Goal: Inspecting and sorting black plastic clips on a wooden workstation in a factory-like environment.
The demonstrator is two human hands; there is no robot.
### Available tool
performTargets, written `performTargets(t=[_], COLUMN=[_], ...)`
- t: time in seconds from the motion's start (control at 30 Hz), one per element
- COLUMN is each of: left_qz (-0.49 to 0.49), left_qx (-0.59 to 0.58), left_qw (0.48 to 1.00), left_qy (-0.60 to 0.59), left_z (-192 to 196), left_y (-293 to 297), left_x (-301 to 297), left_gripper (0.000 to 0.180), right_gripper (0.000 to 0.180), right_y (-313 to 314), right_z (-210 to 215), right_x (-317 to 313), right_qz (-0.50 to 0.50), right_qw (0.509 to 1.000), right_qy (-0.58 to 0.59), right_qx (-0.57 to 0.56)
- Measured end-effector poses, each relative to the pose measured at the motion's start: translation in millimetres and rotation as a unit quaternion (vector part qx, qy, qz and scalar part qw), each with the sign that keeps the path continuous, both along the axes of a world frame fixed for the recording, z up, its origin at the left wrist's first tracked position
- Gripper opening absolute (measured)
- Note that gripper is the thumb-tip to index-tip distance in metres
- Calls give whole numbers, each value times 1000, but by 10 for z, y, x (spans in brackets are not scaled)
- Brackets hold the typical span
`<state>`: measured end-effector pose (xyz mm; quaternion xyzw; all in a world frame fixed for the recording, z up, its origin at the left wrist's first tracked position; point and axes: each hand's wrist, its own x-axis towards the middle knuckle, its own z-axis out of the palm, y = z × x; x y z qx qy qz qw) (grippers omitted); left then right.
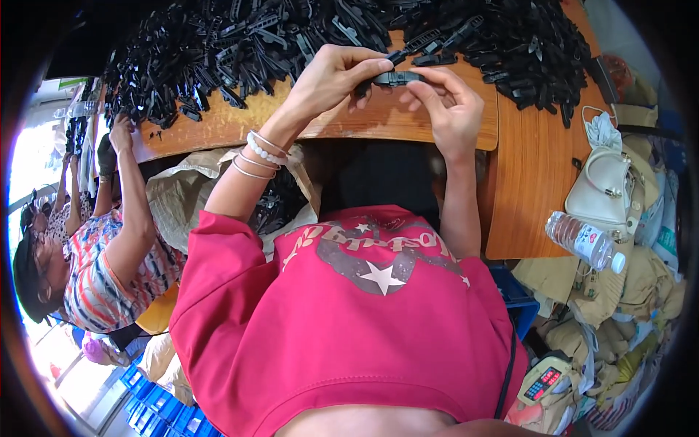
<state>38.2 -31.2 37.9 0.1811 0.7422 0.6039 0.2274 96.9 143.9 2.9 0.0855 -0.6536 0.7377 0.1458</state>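
Observation:
A small black plastic part (395, 79), oblong with ridges and moulded detail, is held up over the near edge of the wooden table. My left hand (338, 76) pinches its left end between thumb and fingers; bracelets ring that wrist. At the other end, my right hand (451, 105) has its thumb and fingertips closed around the part. Just beyond my hands, a heap of similar black plastic parts (247, 47) spreads over the table, with another pile (520, 51) at the right. The fingers partly hide the held part's ends.
At the left, a co-worker in a striped top (109, 273) reaches toward the heap. An open woven sack (182, 193) holding black parts hangs below the table (528, 197). A white handbag (601, 186), a water bottle (582, 240) and a digital scale (542, 382) are at the right.

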Motion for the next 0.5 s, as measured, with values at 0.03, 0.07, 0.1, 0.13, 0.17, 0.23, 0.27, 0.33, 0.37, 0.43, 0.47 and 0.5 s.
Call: performTargets(t=[0.03, 0.07, 0.1, 0.13, 0.17, 0.23, 0.27, 0.33, 0.37, 0.43, 0.47, 0.5], left_qz=[1, 3, 2, -22, -30, -29, -22, -23, -25, -30, -33, -32], left_qx=[-17, -17, -18, -72, -96, -95, -93, -86, -78, -97, -117, -102], left_qw=[1000, 1000, 1000, 996, 981, 966, 951, 957, 963, 968, 972, 974], left_qy=[6, 11, 18, 54, 166, 239, 292, 275, 258, 230, 200, 201], left_z=[11, 10, 13, 49, 60, 2, -82, -107, -103, -48, -26, -67], left_y=[0, 8, 11, 5, 36, 28, 15, -6, -14, -16, -21, -24], left_x=[9, 47, 92, 140, 205, 237, 222, 237, 243, 258, 265, 272], left_gripper=[33, 34, 36, 42, 44, 47, 43, 40, 38, 35, 32, 30], right_gripper=[13, 13, 13, 13, 12, 12, 14, 16, 18, 20, 22, 23], right_y=[-11, -26, -49, -70, -86, -162, -170, -162, -153, -113, -92, -63], right_z=[-7, -8, -16, -27, -55, -101, -102, -151, -164, -100, -79, -137], right_x=[-3, 11, 28, 45, 64, 97, 112, 97, 91, 78, 71, 57], right_qz=[1, 0, -10, -19, -34, -34, -24, -34, -45, -14, 19, 13], right_qw=[1000, 1000, 1000, 999, 998, 999, 999, 999, 999, 999, 997, 999], right_qy=[-7, -10, -14, -17, -47, -23, -30, -12, 7, -28, -64, -52], right_qx=[-16, -15, -23, -32, -25, -17, -20, -9, 2, -16, -35, 2])
